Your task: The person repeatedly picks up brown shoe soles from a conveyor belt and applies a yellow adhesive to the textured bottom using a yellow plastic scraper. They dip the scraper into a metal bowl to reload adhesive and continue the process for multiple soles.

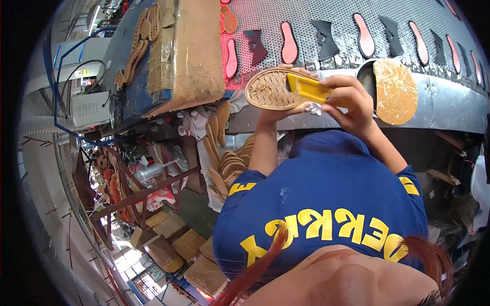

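Note:
A tan shoe sole (268,91) with a wavy tread faces up over the near edge of the conveyor. My left hand (275,115) grips it from beneath, and the sole hides most of those fingers. In my right hand (353,99), pinched between thumb and fingers, is a flat yellow tool (309,88). Its far end lies over the right part of the sole; whether it touches cannot be made out. Just right of my right hand stands a round pot (366,76), partly covered by a tan, tape-wrapped board (395,92).
On the perforated conveyor (332,10) lie pink insole-shaped pieces (289,45) and black cut pieces (325,41) in a row. A taped cardboard box (196,51) stands at left, with tan soles (138,46) beyond it. More soles (237,160) are stacked beside my left arm.

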Demonstrator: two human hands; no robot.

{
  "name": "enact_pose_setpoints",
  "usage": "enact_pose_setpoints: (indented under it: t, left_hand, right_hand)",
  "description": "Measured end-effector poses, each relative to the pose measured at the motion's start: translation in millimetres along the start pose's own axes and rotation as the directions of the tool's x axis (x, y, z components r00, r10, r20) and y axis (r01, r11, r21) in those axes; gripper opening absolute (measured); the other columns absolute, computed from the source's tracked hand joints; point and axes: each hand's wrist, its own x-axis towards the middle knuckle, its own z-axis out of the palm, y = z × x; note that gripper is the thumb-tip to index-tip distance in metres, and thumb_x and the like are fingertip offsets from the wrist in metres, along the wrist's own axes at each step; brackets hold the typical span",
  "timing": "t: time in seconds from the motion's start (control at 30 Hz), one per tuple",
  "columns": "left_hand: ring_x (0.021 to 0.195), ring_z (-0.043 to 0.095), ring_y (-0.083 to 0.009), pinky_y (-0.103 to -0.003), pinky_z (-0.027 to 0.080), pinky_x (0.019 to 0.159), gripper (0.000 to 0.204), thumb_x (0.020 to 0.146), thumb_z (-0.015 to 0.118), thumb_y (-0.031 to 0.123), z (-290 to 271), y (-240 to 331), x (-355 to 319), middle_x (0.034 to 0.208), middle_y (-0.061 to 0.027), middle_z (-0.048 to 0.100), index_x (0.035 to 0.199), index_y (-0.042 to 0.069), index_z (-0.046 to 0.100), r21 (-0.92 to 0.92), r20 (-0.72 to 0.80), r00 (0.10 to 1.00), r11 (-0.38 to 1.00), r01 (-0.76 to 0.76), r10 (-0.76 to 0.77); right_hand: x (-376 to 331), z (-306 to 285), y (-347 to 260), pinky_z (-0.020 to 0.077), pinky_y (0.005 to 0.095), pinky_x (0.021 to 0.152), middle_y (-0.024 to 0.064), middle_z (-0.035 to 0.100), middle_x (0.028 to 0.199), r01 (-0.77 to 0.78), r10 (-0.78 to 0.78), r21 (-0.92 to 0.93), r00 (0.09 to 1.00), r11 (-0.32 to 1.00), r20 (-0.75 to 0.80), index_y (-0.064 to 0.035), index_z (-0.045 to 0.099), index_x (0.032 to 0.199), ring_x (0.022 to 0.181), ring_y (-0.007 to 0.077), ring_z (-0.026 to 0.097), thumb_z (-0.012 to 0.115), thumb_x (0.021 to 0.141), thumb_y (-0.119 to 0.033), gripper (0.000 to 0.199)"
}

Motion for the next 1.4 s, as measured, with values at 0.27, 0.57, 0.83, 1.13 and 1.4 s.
enact_pose_setpoints:
  t: [0.27, 0.57, 0.83, 1.13, 1.4]
  left_hand:
    - [0.108, 0.058, -0.0286, -0.045, 0.05, 0.094, 0.082, 0.08, 0.072, 0.024, -18, -4, 13, 0.127, -0.0211, 0.051, 0.146, 0.01, 0.026, -0.512, -0.227, 0.973, 0.855, -0.082, -0.042]
    - [0.06, 0.061, -0.0281, -0.031, 0.053, 0.039, 0.087, 0.091, 0.039, 0.068, -37, 8, 17, 0.119, -0.0276, 0.053, 0.138, -0.005, 0.033, -0.915, 0.157, 0.961, 0.333, 0.228, -0.226]
    - [0.054, 0.06, -0.0251, -0.031, 0.052, 0.041, 0.079, 0.093, 0.036, 0.066, 7, 33, 19, 0.106, -0.0199, 0.061, 0.136, 0.0, 0.038, -0.851, -0.211, 0.851, 0.518, 0.081, -0.48]
    - [0.055, 0.06, -0.0272, -0.027, 0.05, 0.036, 0.084, 0.094, 0.032, 0.066, -16, -6, -5, 0.119, -0.0285, 0.054, 0.14, -0.004, 0.032, -0.908, 0.147, 0.966, 0.358, 0.217, -0.212]
    - [0.056, 0.055, -0.0267, -0.035, 0.053, 0.046, 0.077, 0.094, 0.032, 0.066, -20, -16, 5, 0.122, -0.0215, 0.054, 0.135, 0.001, 0.042, -0.923, 0.23, 0.957, 0.271, 0.272, -0.177]
  right_hand:
    - [-5, 22, 36, 0.0469, 0.0343, 0.095, 0.0153, 0.061, 0.113, -0.315, 0.767, 0.842, 0.62, 0.438, -0.167, 0.0017, 0.048, 0.123, 0.107, 0.0204, 0.059, 0.064, 0.086, 0.0, 0.04]
    - [17, 44, 65, 0.0515, 0.027, 0.079, 0.0077, 0.068, 0.101, -0.219, 0.368, 0.402, 0.864, 0.889, -0.343, -0.0025, 0.065, 0.109, 0.09, 0.0137, 0.065, 0.062, 0.089, 0.002, 0.021]
    - [-7, 71, 38, 0.053, 0.0317, 0.065, 0.0083, 0.065, 0.078, 0.112, -0.126, -0.109, 0.983, 0.988, -0.132, -0.009, 0.068, 0.108, 0.071, 0.0221, 0.066, 0.067, 0.076, 0.001, 0.033]
    - [14, 52, 57, 0.0537, 0.0345, 0.07, 0.0123, 0.068, 0.083, -0.044, 0.029, -0.106, 0.99, 0.993, -0.138, -0.0069, 0.069, 0.102, 0.072, 0.0245, 0.066, 0.061, 0.082, 0.0, 0.022]
    - [16, 59, 75, 0.0521, 0.0275, 0.067, 0.0108, 0.068, 0.091, -0.305, 0.345, 0.222, 0.923, 0.926, -0.169, -0.0014, 0.065, 0.104, 0.075, 0.0158, 0.064, 0.058, 0.08, 0.016, 0.031]
